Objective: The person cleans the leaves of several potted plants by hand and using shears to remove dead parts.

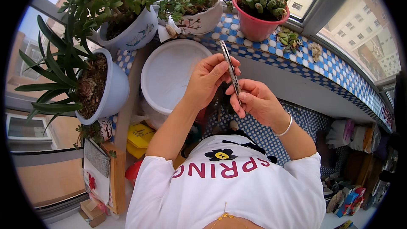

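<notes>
A thin, narrow metal object [229,66], worn and speckled, is held slantwise in front of me; its exact kind I cannot tell. My left hand [212,75] pinches its upper half between thumb and fingers, and the far tip sticks out past them. Around its lower end are the thumb and fingers of my right hand [256,99], with a silver bangle on that wrist. Just left of my hands is a round white lid or basin [173,73]. Beyond them, a red plastic pot [261,22] with a clustered succulent stands on the tiled sill.
The blue-and-white tiled sill [305,54] bends along the windows. It bears a painted pot [203,19], a pale blue pot [143,28], another blue pot [119,86] with strap-leaved plant, and loose succulent cuttings [288,39]. Yellow packets [139,136] lie low at left; stacked items [353,135] at right.
</notes>
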`<state>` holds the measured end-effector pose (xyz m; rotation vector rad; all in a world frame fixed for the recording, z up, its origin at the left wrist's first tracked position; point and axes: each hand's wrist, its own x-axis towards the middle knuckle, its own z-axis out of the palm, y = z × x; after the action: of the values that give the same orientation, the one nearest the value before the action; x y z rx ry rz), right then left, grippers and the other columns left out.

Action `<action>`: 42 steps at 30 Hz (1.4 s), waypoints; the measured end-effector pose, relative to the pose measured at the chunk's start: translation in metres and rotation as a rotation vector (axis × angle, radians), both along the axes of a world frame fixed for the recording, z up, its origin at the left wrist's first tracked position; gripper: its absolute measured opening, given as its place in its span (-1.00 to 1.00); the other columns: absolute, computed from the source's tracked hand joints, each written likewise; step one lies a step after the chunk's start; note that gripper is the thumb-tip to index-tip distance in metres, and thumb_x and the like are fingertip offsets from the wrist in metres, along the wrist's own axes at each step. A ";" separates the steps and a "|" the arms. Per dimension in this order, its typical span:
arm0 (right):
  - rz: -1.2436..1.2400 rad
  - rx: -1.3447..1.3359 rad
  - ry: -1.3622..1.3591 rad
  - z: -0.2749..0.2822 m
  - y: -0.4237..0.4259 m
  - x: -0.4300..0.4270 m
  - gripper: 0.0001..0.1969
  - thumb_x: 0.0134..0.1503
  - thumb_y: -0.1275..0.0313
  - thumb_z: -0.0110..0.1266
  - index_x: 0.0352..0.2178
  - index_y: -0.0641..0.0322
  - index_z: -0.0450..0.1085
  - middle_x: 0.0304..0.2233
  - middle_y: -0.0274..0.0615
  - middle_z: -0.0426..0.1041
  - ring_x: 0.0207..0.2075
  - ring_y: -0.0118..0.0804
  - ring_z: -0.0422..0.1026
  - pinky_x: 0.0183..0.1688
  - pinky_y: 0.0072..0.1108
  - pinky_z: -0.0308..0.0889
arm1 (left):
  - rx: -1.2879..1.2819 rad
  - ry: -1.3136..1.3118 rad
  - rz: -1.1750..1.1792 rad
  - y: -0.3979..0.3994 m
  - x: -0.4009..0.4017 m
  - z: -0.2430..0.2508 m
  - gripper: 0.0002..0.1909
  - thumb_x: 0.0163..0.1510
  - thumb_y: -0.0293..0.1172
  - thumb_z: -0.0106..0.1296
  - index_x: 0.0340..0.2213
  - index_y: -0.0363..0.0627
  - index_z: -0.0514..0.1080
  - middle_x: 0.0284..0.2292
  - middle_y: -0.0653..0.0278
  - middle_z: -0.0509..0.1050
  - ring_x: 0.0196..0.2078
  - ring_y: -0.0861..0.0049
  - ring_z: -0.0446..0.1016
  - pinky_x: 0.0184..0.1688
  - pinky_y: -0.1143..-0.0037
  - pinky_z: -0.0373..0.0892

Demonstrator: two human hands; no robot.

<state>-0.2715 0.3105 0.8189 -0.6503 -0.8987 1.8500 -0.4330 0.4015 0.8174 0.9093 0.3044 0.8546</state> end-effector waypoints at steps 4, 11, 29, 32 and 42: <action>-0.007 -0.099 -0.049 -0.002 0.002 -0.020 -0.82 0.20 0.44 -0.21 -0.33 0.32 0.31 -0.60 -0.25 0.38 -0.65 -0.56 0.31 -0.55 -0.78 0.25 | -0.090 0.070 0.053 -0.010 -0.020 -0.021 -0.79 0.17 -0.37 -0.10 -0.26 -0.24 0.42 -0.40 0.28 0.48 -0.38 0.70 0.42 -0.31 0.69 0.32; -0.079 0.070 -0.241 0.013 0.015 -0.015 -0.78 0.26 0.36 -0.29 -0.25 0.30 0.22 -0.68 -0.39 0.21 -0.70 -0.64 0.09 -0.64 -0.80 -0.02 | 0.026 0.161 -0.015 -0.004 -0.021 0.001 -0.77 0.13 -0.44 -0.07 -0.19 -0.29 0.40 -0.35 0.28 0.48 -0.37 0.68 0.42 -0.30 0.67 0.33; 0.271 1.187 -2.043 0.128 0.332 0.115 -0.76 0.20 0.33 -0.19 -0.40 0.30 0.31 -0.47 -0.05 0.40 -0.30 -0.07 0.37 -0.17 -0.33 0.26 | 1.604 1.802 0.239 0.302 0.048 0.105 -0.80 -0.15 -0.32 0.06 -0.46 -0.16 0.46 -0.43 0.17 0.52 -0.33 0.29 0.51 -0.27 0.29 0.39; 0.300 1.263 -1.930 0.117 0.341 0.116 -0.82 0.19 0.38 -0.18 -0.37 0.30 0.26 -0.48 -0.02 0.39 -0.34 -0.03 0.37 -0.23 -0.32 0.26 | 1.601 1.763 0.263 0.303 0.053 0.109 -0.81 -0.17 -0.35 0.05 -0.46 -0.14 0.47 -0.45 0.17 0.52 -0.35 0.29 0.51 -0.28 0.28 0.38; 0.310 1.400 -1.938 0.105 0.357 0.090 -0.86 0.17 0.39 -0.13 -0.34 0.25 0.27 -0.56 -0.08 0.40 -0.46 -0.05 0.40 -0.36 -0.31 0.28 | 1.627 1.684 0.276 0.308 0.050 0.116 -0.84 -0.14 -0.28 0.03 -0.53 -0.10 0.45 -0.46 0.23 0.48 -0.33 0.32 0.47 -0.25 0.38 0.36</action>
<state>-0.1814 0.6676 0.9238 -1.1779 -3.0180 -0.2329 -0.3829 0.7095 0.9337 3.0945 1.2587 0.1664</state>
